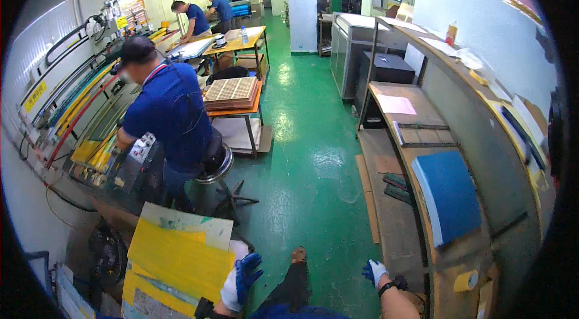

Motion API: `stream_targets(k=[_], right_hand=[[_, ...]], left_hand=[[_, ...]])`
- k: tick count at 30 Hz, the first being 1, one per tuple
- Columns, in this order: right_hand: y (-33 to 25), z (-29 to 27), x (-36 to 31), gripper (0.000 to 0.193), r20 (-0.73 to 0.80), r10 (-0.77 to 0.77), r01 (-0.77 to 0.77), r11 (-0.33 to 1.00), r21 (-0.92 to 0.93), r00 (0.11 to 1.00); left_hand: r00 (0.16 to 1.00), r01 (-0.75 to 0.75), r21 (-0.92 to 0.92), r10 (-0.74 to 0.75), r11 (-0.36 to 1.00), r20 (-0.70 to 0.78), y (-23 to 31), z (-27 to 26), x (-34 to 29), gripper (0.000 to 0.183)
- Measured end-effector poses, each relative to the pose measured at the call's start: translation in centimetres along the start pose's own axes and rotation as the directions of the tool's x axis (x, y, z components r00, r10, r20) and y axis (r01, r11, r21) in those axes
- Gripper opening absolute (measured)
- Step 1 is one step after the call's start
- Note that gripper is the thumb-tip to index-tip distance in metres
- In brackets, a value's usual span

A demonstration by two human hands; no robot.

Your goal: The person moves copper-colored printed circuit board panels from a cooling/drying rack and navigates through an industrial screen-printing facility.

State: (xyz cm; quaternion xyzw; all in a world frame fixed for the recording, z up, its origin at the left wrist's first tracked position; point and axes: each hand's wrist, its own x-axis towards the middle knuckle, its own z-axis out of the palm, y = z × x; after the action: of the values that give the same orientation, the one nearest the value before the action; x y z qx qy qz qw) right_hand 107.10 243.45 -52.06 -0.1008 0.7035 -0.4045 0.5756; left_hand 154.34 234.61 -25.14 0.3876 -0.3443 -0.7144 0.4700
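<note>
My left hand (242,280), in a white glove with a blue coated palm, hangs low in front of me with its fingers stretched out and nothing in it. Close beside it on the left is a stack of boards smeared with yellow paint (181,249). On the other side my right hand (376,272), gloved the same way and with a dark band on the wrist, hovers next to the wooden shelf unit (443,286). Its fingers are extended and apart, and it holds nothing. One shoe (298,254) shows on the floor between my hands.
A green floor aisle (295,114) runs ahead. On the left, a person in blue (172,114) works at a machine by a round stool (218,168); two people stand farther back. A rack of trays (232,93) juts out there. Blue sheets (446,195) lie on the right shelf.
</note>
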Motion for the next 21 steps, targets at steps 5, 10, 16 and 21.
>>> stream_targets(k=[5, 10, 16, 21], right_hand=[[-12.8, 3.4, 10.1, 0.030, 0.032, 0.132, -0.130, 0.989, -0.069, 0.991], [-26.0, 4.0, 19.0, 0.035, 0.060, 0.172, -0.175, 0.982, 0.064, 0.983], [-43.7, 7.6, 37.7, 0.041, 0.012, 0.185, -0.185, 0.983, 0.018, 0.983], [-62.4, 17.3, 51.8, 0.037, 0.227, 0.093, -0.062, 0.988, -0.138, 0.969]], left_hand=[[0.993, -0.055, 0.196, 0.034, 0.979, 0.112, 5.1, 5.2, 20.8, 0.040], [0.993, 0.000, 0.038, -0.005, 0.999, 0.115, 11.1, 9.8, 39.2, 0.055], [0.995, -0.096, -0.071, 0.095, 0.993, -0.023, 13.5, 14.7, 61.7, 0.078], [0.987, -0.013, -0.334, -0.041, 0.942, -0.156, 15.7, 18.2, 76.7, 0.076]])
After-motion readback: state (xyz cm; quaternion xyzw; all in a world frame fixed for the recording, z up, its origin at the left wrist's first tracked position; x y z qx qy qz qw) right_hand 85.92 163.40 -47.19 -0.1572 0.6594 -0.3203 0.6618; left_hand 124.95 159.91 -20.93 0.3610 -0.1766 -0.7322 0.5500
